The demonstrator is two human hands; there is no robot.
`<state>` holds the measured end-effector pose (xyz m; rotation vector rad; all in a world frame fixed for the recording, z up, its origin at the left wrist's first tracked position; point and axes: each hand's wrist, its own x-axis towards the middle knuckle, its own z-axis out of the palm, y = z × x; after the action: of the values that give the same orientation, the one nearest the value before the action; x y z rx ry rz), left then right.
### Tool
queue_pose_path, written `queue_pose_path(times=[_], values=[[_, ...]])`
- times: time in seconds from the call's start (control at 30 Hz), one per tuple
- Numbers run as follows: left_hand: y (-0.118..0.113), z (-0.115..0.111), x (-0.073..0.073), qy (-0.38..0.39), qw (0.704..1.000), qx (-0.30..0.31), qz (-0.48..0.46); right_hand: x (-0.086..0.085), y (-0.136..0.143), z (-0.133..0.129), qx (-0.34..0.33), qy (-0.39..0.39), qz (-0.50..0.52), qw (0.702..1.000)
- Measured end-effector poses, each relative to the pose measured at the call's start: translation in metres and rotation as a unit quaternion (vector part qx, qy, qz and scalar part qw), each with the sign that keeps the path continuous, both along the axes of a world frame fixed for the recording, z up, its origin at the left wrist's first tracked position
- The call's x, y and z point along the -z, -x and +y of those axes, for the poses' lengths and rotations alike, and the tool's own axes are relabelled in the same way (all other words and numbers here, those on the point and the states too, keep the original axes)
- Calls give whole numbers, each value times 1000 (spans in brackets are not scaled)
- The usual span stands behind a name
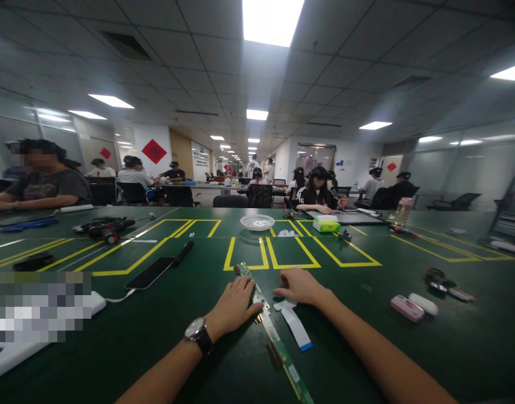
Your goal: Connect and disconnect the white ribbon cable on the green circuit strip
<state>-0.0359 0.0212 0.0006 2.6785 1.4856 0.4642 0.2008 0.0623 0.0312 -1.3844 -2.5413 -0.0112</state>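
A long, narrow green circuit board (275, 338) lies slantwise on the green table in front of me. My left hand (233, 304) rests along its left edge, the fingers together on the board and the thumb reaching onto it. Just right of the board, my right hand (300, 285) has its fingers curled over near the upper end of a white flat ribbon cable (297, 327) with a blue tip. Whatever the curled fingers hold is too small or hidden to make out.
A phone (150, 273) with a white cable lies to the left. Farther back are a white round basket (257, 223) and a green tissue pack (326, 224). A pink case (407, 308) lies right. People sit beyond the table and at the left.
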Motion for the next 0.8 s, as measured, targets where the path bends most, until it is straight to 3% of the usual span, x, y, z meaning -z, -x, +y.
queue_pose_path(times=[0.2,0.4,0.47,0.67,0.8], values=[[2,-1,-6,12,1000,-20,-6,-7,5,-4,19,12,-18,1000],[2,-3,-9,28,1000,-9,0,-18,-1,-8,123,14,-79,989],[2,-3,-7,30,1000,-5,-2,-16,-1,-8,98,17,-74,992],[2,-1,-5,33,999,-1,2,-4,4,-5,-75,32,8,997],[2,-2,-7,32,999,5,11,6,11,-2,-84,23,64,994]])
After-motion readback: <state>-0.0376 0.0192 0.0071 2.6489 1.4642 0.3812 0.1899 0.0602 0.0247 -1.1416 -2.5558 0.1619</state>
